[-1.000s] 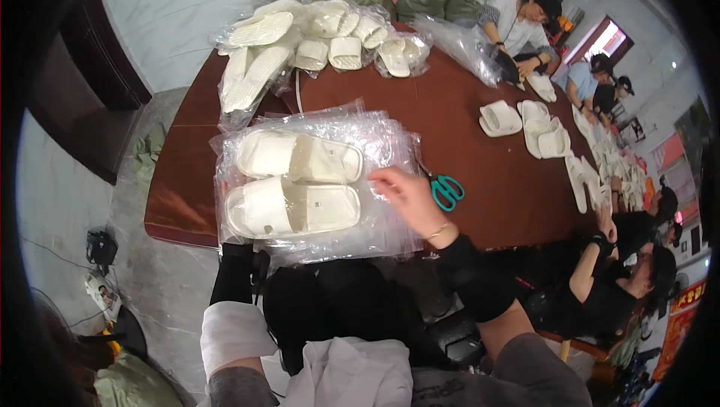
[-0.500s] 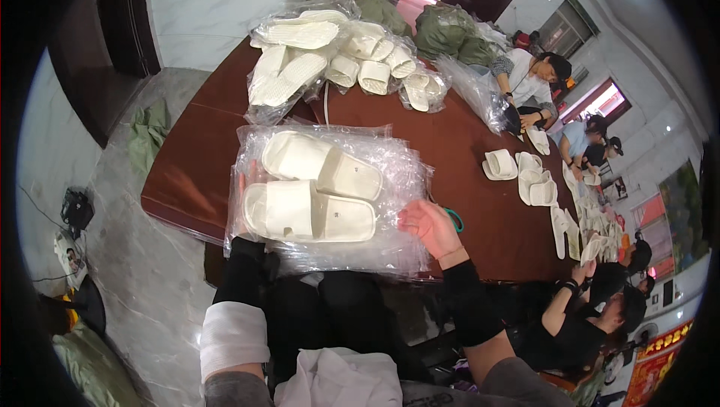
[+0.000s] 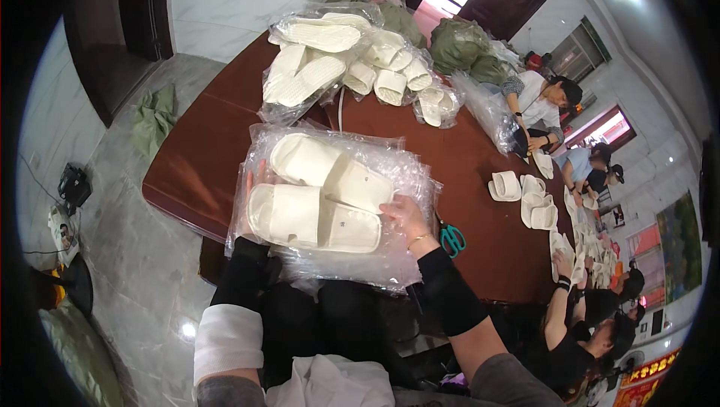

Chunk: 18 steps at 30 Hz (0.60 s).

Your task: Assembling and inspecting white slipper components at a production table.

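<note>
A pair of cream slide slippers (image 3: 296, 214) lies side by side, soles down, on a stack of clear plastic bags (image 3: 352, 263) at the table's near edge. Their toe ends point left and their heels right. My right hand (image 3: 406, 217) is at the heel ends, with thumb and fingers closed on the heel edge of the slippers. At the toe ends is my left hand (image 3: 255, 197), partly behind the slippers and the clear film. Only some of its fingers show, so its grip is hidden. Green-handled scissors (image 3: 452, 240) lie right of my right hand.
Bagged cream slippers (image 3: 319, 69) are heaped at the far side of the brown table (image 3: 199, 159). More loose slippers (image 3: 536, 201) line its right side. A co-worker in white (image 3: 538, 99) bends over the far right, and several others sit along the right. Green sacks (image 3: 459, 43) stand behind.
My right hand has moved left from beside the bags onto the slippers' heel ends. The slippers have turned slightly, heels nearer me. More of the scissors shows, and the whole view has shifted a little.
</note>
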Motion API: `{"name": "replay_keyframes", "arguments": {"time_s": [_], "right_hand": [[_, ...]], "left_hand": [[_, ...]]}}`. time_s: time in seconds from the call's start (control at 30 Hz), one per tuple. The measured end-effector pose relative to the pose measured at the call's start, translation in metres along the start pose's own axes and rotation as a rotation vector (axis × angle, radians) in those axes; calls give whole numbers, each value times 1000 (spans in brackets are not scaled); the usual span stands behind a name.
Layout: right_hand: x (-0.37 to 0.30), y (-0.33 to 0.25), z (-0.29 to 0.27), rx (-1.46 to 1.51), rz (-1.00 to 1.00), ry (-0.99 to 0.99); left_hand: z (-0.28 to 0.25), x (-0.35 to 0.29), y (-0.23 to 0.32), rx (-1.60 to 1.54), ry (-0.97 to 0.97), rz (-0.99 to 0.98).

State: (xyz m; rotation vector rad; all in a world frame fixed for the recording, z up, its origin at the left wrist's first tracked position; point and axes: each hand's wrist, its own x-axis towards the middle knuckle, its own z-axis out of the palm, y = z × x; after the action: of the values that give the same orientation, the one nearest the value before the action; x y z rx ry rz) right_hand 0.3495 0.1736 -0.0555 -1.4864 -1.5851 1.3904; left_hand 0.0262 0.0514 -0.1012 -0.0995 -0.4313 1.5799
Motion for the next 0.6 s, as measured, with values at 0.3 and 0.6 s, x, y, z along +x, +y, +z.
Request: {"name": "replay_keyframes", "arguments": {"time_s": [0.3, 0.6], "right_hand": [[-4, -7, 30, 152, -366, -331], [-9, 10, 47, 31, -222, -305]], "left_hand": [[-9, 5, 10, 525, 124, 66], [3, -7, 9, 532, 206, 64]]}}
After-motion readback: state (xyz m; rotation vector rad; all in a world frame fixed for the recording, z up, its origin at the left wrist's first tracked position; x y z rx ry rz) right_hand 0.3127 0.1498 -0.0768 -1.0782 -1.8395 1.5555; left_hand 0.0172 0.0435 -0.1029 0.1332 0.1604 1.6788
